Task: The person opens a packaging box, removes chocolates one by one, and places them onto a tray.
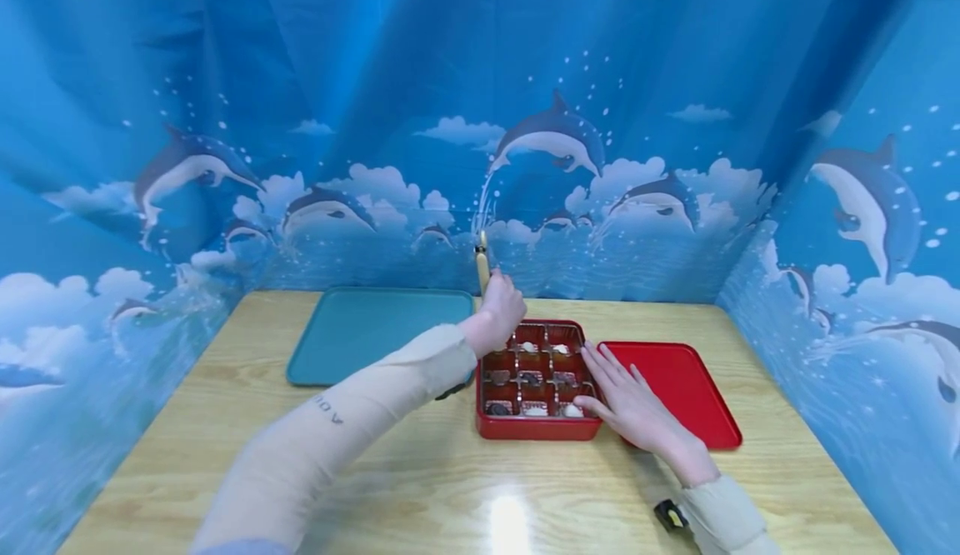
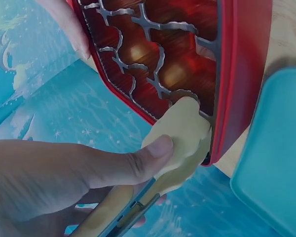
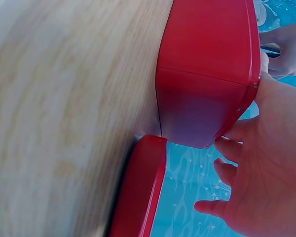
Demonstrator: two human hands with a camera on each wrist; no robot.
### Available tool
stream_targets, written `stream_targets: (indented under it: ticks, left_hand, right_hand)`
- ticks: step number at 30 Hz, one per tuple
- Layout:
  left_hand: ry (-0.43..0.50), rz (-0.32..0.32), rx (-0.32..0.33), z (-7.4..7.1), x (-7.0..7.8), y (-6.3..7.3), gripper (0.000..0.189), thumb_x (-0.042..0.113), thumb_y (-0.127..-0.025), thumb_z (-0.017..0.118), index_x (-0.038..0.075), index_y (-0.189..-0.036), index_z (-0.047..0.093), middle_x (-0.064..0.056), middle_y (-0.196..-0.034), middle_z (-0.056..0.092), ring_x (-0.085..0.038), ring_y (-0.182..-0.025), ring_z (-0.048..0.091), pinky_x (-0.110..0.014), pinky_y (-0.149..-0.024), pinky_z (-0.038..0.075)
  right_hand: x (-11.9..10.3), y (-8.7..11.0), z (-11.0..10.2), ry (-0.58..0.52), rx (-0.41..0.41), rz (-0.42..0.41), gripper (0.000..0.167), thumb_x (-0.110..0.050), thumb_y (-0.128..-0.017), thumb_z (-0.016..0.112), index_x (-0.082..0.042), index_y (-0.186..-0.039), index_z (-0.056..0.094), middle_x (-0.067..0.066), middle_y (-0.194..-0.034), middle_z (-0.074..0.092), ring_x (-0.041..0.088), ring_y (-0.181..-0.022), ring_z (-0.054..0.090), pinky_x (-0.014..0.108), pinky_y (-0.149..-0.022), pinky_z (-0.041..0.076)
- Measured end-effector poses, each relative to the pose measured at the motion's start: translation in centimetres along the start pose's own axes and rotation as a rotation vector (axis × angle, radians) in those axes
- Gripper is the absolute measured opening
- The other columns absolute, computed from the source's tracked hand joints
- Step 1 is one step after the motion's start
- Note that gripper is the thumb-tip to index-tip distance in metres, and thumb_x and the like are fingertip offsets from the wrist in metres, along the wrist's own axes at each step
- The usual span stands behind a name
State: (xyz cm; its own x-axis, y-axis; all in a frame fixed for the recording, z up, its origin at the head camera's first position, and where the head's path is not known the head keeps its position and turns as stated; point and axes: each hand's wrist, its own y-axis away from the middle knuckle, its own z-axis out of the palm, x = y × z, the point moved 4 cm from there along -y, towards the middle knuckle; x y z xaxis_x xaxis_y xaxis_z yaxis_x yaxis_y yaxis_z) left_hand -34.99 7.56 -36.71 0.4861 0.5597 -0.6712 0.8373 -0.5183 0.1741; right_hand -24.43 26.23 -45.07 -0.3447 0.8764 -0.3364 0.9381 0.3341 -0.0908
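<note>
My left hand (image 1: pixel 501 309) grips cream-coloured tongs (image 2: pixel 185 131), its thumb pressed on one arm. Their wide ends reach into the far left corner compartment of a red box (image 1: pixel 538 431). What lies between those ends is hidden. A clear divider (image 2: pixel 180 27) splits the box into small compartments. Some hold pale pieces (image 1: pixel 572 411) and others dark pieces (image 1: pixel 498 409) that look like chocolates. On the box's right rim rests my right hand (image 1: pixel 633 405), with fingers extended; the thumb lies near the front right corner.
To the left of the box lies a flat teal tray (image 1: pixel 375 330). A red lid or tray (image 1: pixel 678 388) lies right of it, partly behind my right hand. The wooden table (image 1: pixel 420 488) meets a blue dolphin-print curtain (image 1: pixel 420 138) at the back and sides.
</note>
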Motion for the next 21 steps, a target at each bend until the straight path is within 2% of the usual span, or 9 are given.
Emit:
stream_targets:
  ticks: [1,2,6,9,11,14,18,21]
  left_hand:
    - [0.013,-0.004,0.0,0.0,-0.1,0.0,0.029,0.02,-0.104,0.055,0.022,-0.127,0.072,0.003,-0.121,0.071,-0.021,-0.113,0.062,-0.043,-0.108,0.043]
    - [0.039,-0.004,-0.028,-0.5,-0.6,0.6,0.031,0.019,-0.105,0.052,0.021,-0.13,0.071,0.003,-0.124,0.07,-0.02,-0.115,0.062,-0.041,-0.109,0.042]
    - [0.138,-0.046,-0.054,-0.2,-1.2,0.4,0.028,0.018,-0.105,0.055,0.02,-0.127,0.073,0.002,-0.121,0.071,-0.021,-0.113,0.063,-0.043,-0.108,0.043]
    - [0.158,-0.043,-0.059,-0.1,-1.2,0.5,0.026,0.018,-0.105,0.057,0.019,-0.125,0.073,0.001,-0.119,0.071,-0.022,-0.111,0.064,-0.043,-0.107,0.044]
    - [0.141,-0.02,-0.03,-0.2,-1.1,0.5,0.026,0.018,-0.104,0.057,0.019,-0.124,0.074,0.001,-0.118,0.072,-0.022,-0.109,0.064,-0.043,-0.106,0.045]
    - [0.083,0.033,0.05,-0.2,-0.9,0.6,0.024,0.018,-0.104,0.058,0.021,-0.119,0.077,0.003,-0.115,0.073,-0.02,-0.107,0.063,-0.04,-0.105,0.045]
    - [0.02,0.094,0.167,0.0,-1.3,0.8,0.02,0.018,-0.101,0.064,0.026,-0.111,0.079,0.008,-0.11,0.074,-0.017,-0.11,0.061,-0.036,-0.107,0.041]
    - [0.007,0.114,0.223,0.2,-1.7,1.1,0.018,0.018,-0.097,0.069,0.028,-0.109,0.079,0.01,-0.109,0.074,-0.016,-0.113,0.06,-0.035,-0.109,0.039]
  right_hand:
    - [0.0,0.0,0.0,0.003,0.003,-0.001,0.087,-0.055,-0.098,0.058,-0.006,-0.161,0.025,0.016,-0.167,0.023,0.044,-0.152,0.017,0.07,-0.116,0.017]
    - [0.0,-0.1,0.0,0.003,0.004,0.001,0.087,-0.055,-0.098,0.058,-0.006,-0.161,0.025,0.016,-0.167,0.023,0.044,-0.152,0.017,0.07,-0.116,0.016]
    - [0.0,-0.1,0.0,0.01,-0.001,0.003,0.087,-0.056,-0.098,0.057,-0.006,-0.161,0.025,0.016,-0.167,0.022,0.044,-0.152,0.016,0.07,-0.116,0.016]
    - [0.0,-0.1,-0.1,0.015,-0.007,0.003,0.087,-0.056,-0.098,0.056,-0.005,-0.161,0.024,0.016,-0.167,0.022,0.044,-0.152,0.016,0.069,-0.116,0.017]
    - [0.0,-0.1,-0.1,0.015,-0.007,0.004,0.087,-0.056,-0.098,0.057,-0.005,-0.161,0.025,0.016,-0.167,0.022,0.044,-0.152,0.016,0.069,-0.116,0.017]
    - [0.0,-0.1,-0.2,0.012,-0.006,0.007,0.088,-0.057,-0.098,0.056,-0.005,-0.161,0.025,0.016,-0.167,0.023,0.044,-0.152,0.016,0.07,-0.116,0.017]
    - [0.0,-0.1,-0.1,0.009,-0.011,0.011,0.089,-0.061,-0.097,0.053,-0.006,-0.161,0.024,0.015,-0.167,0.022,0.044,-0.152,0.016,0.069,-0.116,0.017]
    - [0.0,-0.1,-0.1,0.008,-0.016,0.011,0.089,-0.061,-0.098,0.053,-0.006,-0.161,0.024,0.015,-0.167,0.022,0.044,-0.152,0.016,0.069,-0.116,0.017]
